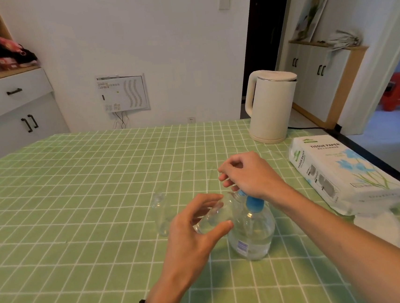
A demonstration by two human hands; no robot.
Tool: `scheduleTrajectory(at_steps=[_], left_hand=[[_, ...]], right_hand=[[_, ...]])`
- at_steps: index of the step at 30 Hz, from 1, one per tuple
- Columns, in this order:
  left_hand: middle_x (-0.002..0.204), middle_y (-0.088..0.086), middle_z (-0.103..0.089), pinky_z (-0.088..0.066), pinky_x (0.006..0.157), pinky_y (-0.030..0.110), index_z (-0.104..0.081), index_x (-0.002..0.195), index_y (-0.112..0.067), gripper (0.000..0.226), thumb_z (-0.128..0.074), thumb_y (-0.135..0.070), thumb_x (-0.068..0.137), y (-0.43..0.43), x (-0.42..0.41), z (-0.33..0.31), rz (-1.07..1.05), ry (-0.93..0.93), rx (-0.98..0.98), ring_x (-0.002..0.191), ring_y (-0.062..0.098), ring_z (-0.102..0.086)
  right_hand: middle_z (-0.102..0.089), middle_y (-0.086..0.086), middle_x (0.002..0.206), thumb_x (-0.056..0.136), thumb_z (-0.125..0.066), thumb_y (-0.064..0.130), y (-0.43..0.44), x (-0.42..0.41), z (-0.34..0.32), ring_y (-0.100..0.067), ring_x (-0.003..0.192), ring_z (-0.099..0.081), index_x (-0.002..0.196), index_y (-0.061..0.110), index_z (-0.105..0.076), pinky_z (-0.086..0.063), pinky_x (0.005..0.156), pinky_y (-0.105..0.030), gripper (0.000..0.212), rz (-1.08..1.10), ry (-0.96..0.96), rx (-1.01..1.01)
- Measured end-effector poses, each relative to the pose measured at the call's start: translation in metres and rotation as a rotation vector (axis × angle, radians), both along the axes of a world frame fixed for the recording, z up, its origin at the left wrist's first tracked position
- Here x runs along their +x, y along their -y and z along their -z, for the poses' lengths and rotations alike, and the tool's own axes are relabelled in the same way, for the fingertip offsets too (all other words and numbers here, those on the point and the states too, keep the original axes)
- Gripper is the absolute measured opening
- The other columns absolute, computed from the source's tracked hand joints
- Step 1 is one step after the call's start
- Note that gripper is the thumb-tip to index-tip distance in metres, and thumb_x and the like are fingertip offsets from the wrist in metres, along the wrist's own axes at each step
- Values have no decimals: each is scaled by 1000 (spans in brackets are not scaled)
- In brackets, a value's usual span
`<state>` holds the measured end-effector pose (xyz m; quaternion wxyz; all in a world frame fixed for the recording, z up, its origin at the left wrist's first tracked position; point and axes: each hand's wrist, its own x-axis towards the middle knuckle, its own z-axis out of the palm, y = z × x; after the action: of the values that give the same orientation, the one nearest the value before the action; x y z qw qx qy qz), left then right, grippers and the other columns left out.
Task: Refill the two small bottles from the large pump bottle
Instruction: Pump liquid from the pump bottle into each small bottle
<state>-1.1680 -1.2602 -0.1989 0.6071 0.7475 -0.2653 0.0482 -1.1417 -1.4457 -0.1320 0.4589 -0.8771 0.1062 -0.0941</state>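
A large clear pump bottle (pixel 252 234) with a blue pump head stands on the green checked tablecloth, right of centre. My right hand (pixel 247 173) rests on top of the pump head, fingers curled, covering most of it. My left hand (pixel 194 227) grips a small clear bottle (pixel 215 216), tilted with its mouth against the pump's nozzle. A second small clear bottle (pixel 160 213) stands upright on the cloth, just left of my left hand and apart from it.
A cream electric kettle (pixel 271 105) stands at the table's far right with its cord running off the edge. A pack of tissue paper (pixel 340 172) lies to the right, with a loose white tissue (pixel 382 229) in front of it.
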Motion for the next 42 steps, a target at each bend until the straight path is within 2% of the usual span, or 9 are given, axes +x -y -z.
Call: scheduleTrajectory(at_steps=[3,9,11,21,25,30,35,39,42], left_hand=[[110,-22,-77,-50,93,10,-72,115,-40,44,-91,-21,79,-1,1,-2,4,14,1,108,1,-72],[108,-20,-77,-52,93,14,-73,113,-35,42,-91,-17,79,0,2,5,1,-9,-4,107,3,-72],[107,-19,-78,-54,95,18,-74,113,-33,43,-91,-16,78,0,2,7,8,-17,-12,107,5,-73],[107,-18,-78,-54,95,18,-73,113,-36,44,-91,-16,79,0,-1,3,7,-12,-7,107,5,-73],[109,-20,-78,-53,95,15,-73,116,-36,43,-90,-19,80,-1,0,-3,24,6,-9,108,3,-73],[108,-20,-78,-54,94,18,-73,115,-37,43,-91,-20,79,0,0,0,16,-8,-18,107,4,-73],[108,-17,-78,-55,96,22,-73,113,-36,43,-91,-17,79,1,1,8,18,-29,-33,107,7,-74],[108,-19,-78,-51,94,13,-73,113,-37,45,-92,-17,78,1,2,9,15,-22,-21,108,3,-73],[108,-19,-78,-51,93,11,-73,114,-36,45,-92,-16,78,1,2,8,18,-14,-23,107,3,-73]], right_hand=[[-79,4,84,102,-61,28,0,2,-3,-11,77,-78,91,21,-75,-66,75,-38,19,-30,24,-32],[-79,-2,87,105,-59,20,3,3,10,-13,75,-79,98,13,-76,-65,71,-31,20,-1,2,120],[-79,-3,88,105,-59,19,2,3,13,-14,75,-79,96,14,-75,-65,71,-33,19,0,1,133],[-79,-2,90,104,-60,22,0,-1,7,-16,79,-79,99,12,-77,-66,83,-45,20,22,-16,87],[-79,3,90,104,-60,29,0,0,-4,-13,76,-79,98,16,-75,-67,77,-38,20,-21,10,26],[-79,-1,93,106,-59,27,2,-1,-1,-13,77,-79,105,14,-74,-65,69,-28,20,-10,43,138],[-78,-7,93,107,-55,18,-1,-1,8,-18,78,-79,106,9,-73,-67,72,-35,20,9,-1,155],[-78,-6,93,107,-55,19,-1,-3,8,-17,77,-79,106,11,-73,-67,73,-38,21,19,10,147],[-78,-5,93,107,-55,20,-2,-4,8,-18,79,-79,105,11,-74,-67,79,-43,20,26,3,138]])
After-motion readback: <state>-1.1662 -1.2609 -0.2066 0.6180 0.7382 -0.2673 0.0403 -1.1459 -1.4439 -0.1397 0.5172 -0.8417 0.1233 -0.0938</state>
